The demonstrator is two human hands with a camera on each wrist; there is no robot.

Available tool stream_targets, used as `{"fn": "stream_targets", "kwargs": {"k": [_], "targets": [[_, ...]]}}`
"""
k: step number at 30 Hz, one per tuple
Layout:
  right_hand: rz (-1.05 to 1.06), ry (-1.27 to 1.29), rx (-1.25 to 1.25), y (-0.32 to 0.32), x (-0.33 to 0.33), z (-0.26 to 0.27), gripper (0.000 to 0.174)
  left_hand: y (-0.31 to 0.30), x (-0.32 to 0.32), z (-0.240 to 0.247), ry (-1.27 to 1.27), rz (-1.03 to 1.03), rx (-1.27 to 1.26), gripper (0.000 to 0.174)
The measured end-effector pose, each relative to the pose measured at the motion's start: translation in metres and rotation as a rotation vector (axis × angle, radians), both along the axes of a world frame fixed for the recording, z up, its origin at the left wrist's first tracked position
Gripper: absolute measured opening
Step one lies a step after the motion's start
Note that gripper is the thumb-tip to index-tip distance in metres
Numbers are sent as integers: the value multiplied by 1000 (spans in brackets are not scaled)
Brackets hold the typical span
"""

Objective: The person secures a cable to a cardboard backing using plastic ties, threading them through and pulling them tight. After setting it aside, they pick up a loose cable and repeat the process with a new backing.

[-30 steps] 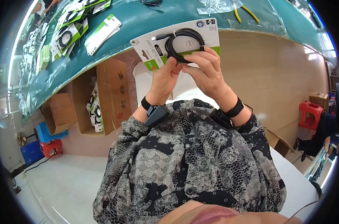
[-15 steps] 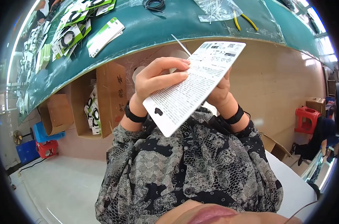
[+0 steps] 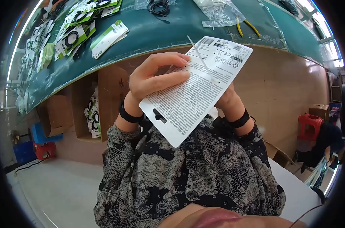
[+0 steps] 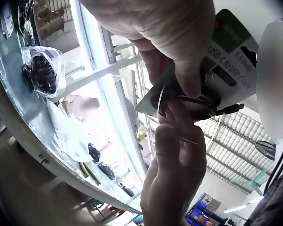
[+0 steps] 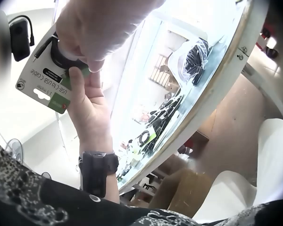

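Note:
In the head view the printed back of a white card [image 3: 193, 91] faces up, tilted. My left hand [image 3: 153, 78] grips it by the left edge, fingers on the back, thumb on the front. A thin white tie [image 3: 201, 57] sticks out of the back. My right hand [image 3: 229, 99] is behind the card, its fingers hidden there. The left wrist view shows the black coiled cable [image 4: 207, 101] against the card's front, with my right hand [image 4: 172, 165] holding it from below. The right wrist view shows my left thumb [image 5: 77, 82] on the front beside the coil.
On the green table [image 3: 180, 26] lie carded cables [image 3: 71, 38] at left, a stack of cards [image 3: 109, 38], a loose black cable [image 3: 158, 7], a bag of white ties [image 3: 220, 13] and yellow-handled pliers [image 3: 239, 28]. A cardboard box [image 3: 113, 87] stands below.
The card has turned from its front to its back and tilted. Since the middle frame it has shifted slightly left and lower, and more of the white tie shows over its back.

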State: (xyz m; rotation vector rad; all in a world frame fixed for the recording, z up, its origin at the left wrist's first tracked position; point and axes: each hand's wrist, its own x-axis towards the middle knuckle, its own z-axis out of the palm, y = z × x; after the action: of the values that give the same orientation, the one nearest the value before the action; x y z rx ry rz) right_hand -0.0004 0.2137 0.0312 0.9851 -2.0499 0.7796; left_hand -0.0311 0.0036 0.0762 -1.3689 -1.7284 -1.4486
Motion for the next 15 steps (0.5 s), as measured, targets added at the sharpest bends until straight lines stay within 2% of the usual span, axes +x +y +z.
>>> {"fn": "stream_targets", "kwargs": {"k": [5,9,15], "targets": [[15,-24,159,6,1,12,25,-5,-4,5,33,12,-26,37],[26,-15,164,9,0,13,24,-6,-4,10,46,15,-75,34],[69,-72,183,13,-1,15,19,-5,-4,5,44,31,-27,37]]}}
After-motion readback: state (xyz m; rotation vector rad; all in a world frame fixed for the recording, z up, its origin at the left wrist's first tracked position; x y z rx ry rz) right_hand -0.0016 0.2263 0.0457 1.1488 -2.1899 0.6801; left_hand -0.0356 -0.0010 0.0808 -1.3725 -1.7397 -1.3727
